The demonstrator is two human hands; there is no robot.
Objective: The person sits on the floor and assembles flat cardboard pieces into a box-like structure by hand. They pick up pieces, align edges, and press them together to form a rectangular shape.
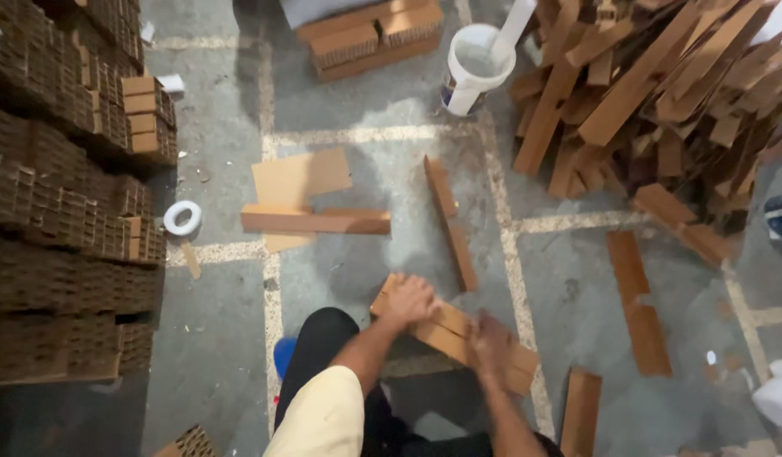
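Your left hand lies palm down on the near-left end of a brown cardboard strip bundle, fingers curled over its top edge, the forearm coming up from six o'clock out of a pale yellow sleeve. Your right hand presses on the same bundle further along toward four o'clock, fingers spread and bent over it; the hand is blurred, so you cannot tell how tightly it grips. The bundle sits on the grey concrete floor just ahead of your black-clad knee, slanting from ten o'clock down to four o'clock.

The bundle is flat, long and layered, with a matte corrugated look. At twelve o'clock from it a single narrow strip lies on the floor, and at eleven o'clock a thicker bar of cardboard rests across a thin flat sheet. A white tape roll lies at ten o'clock. A white plastic bucket stands at one o'clock, beside a loose heap of cut strips. Along your left, at nine o'clock, stacked honeycomb cardboard blocks show rough open-cell faces. More flat strips lie at three o'clock.
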